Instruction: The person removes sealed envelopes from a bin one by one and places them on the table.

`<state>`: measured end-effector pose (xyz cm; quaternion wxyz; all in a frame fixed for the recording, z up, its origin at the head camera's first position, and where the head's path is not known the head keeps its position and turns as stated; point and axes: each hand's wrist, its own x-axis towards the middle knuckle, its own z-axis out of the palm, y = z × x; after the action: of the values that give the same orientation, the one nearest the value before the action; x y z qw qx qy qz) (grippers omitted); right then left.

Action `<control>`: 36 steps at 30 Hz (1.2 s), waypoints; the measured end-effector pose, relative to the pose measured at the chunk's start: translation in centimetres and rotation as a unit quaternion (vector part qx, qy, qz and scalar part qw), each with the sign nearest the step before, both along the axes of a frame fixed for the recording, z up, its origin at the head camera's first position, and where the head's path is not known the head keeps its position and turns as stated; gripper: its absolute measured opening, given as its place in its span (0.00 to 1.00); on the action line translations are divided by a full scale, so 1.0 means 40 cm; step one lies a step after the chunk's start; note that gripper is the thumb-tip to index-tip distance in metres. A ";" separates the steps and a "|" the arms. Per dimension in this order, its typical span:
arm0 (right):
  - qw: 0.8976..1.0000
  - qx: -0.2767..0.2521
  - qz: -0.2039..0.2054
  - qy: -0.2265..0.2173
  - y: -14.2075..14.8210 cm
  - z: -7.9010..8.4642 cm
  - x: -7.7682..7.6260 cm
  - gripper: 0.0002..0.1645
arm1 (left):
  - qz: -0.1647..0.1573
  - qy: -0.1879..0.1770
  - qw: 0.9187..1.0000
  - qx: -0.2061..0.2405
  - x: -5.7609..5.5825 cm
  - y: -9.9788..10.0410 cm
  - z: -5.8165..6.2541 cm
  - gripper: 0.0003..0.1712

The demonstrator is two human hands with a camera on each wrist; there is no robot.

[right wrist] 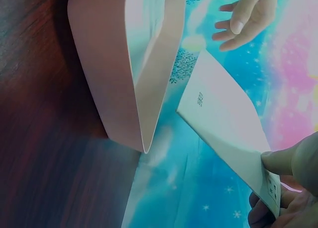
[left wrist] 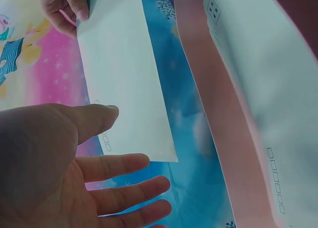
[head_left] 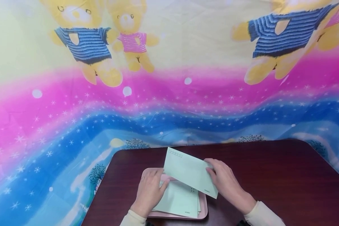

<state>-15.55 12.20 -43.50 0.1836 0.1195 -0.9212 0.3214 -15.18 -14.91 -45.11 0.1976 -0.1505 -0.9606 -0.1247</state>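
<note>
A pale green envelope [head_left: 190,171] with a row of small postcode boxes is held up at a slant above the tray. My right hand [head_left: 227,180] pinches it at one end, thumb on one face and fingers behind, as the right wrist view shows on the envelope [right wrist: 223,118]. My left hand [head_left: 149,192] is beside the envelope's other end, over the tray's left side. In the left wrist view its fingers [left wrist: 119,167] are spread and fairly straight, gripping nothing. More pale envelopes [head_left: 178,199] lie stacked in the pink tray [head_left: 204,207].
The dark wooden table [head_left: 274,175] extends to the right of the tray and behind it. A printed cloth [head_left: 169,94] with teddy bears and snowflakes hangs behind the table. The tray has raised walls [right wrist: 99,64].
</note>
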 end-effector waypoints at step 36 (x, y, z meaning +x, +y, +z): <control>0.999 0.003 -0.046 0.011 0.144 -0.004 0.040 0.19 | -0.011 -0.054 0.998 0.018 0.000 0.078 0.000 0.24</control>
<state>-13.97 17.97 -43.66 0.2083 0.0817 -0.9245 0.3086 -15.17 -11.78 -45.11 0.1470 -0.1504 -0.9657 -0.1524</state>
